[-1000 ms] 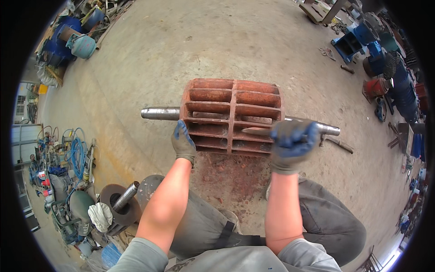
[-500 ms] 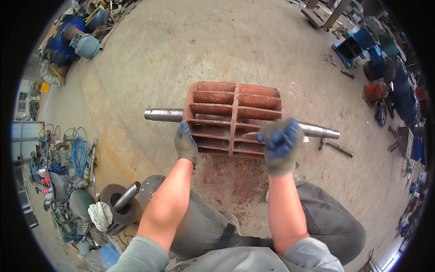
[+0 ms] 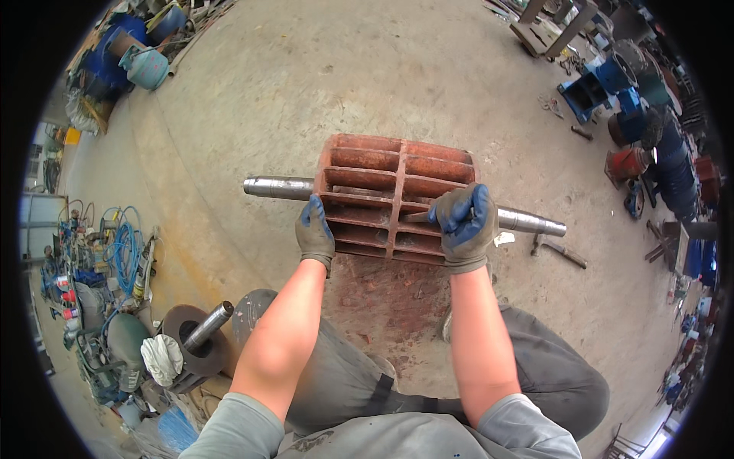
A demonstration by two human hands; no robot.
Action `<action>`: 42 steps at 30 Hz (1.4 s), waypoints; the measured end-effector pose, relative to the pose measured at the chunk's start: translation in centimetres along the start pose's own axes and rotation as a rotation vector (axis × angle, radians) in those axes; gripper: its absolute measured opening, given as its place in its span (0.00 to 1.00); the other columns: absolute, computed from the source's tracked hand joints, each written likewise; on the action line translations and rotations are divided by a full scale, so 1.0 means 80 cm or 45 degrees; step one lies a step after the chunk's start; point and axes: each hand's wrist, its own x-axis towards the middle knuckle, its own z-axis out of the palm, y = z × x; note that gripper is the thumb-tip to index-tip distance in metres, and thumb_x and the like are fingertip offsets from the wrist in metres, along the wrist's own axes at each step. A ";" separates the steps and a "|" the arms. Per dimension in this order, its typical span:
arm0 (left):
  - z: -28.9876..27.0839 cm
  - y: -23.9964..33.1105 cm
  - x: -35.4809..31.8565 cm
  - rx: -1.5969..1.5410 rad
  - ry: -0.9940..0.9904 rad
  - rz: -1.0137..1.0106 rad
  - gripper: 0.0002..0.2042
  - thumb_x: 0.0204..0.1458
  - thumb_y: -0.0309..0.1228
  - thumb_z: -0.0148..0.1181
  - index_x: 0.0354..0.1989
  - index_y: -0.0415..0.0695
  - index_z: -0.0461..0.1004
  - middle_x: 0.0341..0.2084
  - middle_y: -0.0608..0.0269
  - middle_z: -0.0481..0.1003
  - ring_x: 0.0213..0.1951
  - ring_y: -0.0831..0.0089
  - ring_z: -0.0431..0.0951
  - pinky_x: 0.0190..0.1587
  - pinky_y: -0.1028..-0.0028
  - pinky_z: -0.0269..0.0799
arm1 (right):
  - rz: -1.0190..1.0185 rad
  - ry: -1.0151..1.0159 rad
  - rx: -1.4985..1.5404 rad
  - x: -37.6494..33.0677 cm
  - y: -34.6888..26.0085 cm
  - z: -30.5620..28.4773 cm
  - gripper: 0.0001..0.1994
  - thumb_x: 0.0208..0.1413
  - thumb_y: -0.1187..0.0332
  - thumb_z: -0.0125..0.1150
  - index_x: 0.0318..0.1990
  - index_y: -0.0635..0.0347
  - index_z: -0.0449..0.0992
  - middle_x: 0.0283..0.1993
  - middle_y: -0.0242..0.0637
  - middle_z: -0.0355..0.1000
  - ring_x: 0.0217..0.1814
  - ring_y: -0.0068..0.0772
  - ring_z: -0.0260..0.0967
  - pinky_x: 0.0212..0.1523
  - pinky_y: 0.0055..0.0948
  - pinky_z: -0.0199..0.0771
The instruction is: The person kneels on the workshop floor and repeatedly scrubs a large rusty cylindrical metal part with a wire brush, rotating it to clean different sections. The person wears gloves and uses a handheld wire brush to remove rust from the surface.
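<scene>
A rust-red ribbed drum (image 3: 400,191) with open slots lies on its side on the floor in front of me. A bright steel shaft (image 3: 279,187) sticks out of both its ends. My left hand (image 3: 314,231), in a grey and blue glove, grips the near left edge of the drum. My right hand (image 3: 466,223), gloved alike, is closed in a fist over the drum's right part. From that fist a thin, rod-like tool (image 3: 417,217) points left, toward the middle rib. Most of the tool is hidden inside the glove.
A hammer (image 3: 562,251) lies beside the shaft's right end. Near my left knee stands a hollow metal cylinder (image 3: 200,336) with a rod and a white rag (image 3: 162,359). Hoses (image 3: 126,260) sit at left, a gas cylinder (image 3: 145,67) far left, blue machine parts (image 3: 585,93) far right.
My right hand, blurred before, has moved slightly up and left over the drum and shows sharply now, with the tool tip nearer the middle rib. My left hand keeps its place at the drum's edge.
</scene>
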 end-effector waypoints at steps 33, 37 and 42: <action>0.123 0.129 0.185 0.968 -0.276 -0.306 0.45 0.68 0.70 0.44 0.61 0.32 0.81 0.60 0.30 0.79 0.67 0.40 0.77 0.69 0.54 0.70 | 0.198 -0.048 -1.186 0.001 -0.326 0.057 0.15 0.72 0.61 0.63 0.34 0.62 0.75 0.28 0.32 0.73 0.24 0.16 0.65 0.25 0.22 0.63; 0.118 0.126 0.178 0.962 -0.209 -0.325 0.47 0.66 0.72 0.47 0.59 0.30 0.82 0.58 0.29 0.80 0.65 0.39 0.78 0.68 0.56 0.71 | 0.222 0.129 -0.820 0.073 -0.302 0.066 0.17 0.71 0.57 0.67 0.34 0.60 0.75 0.30 0.30 0.73 0.26 0.18 0.68 0.25 0.22 0.65; 0.113 0.130 0.159 0.921 -0.113 -0.410 0.47 0.65 0.73 0.49 0.53 0.31 0.85 0.54 0.29 0.82 0.62 0.39 0.80 0.66 0.55 0.72 | 0.254 0.026 -0.634 0.176 -0.253 0.083 0.21 0.70 0.49 0.70 0.36 0.59 0.77 0.31 0.27 0.72 0.27 0.17 0.68 0.28 0.21 0.70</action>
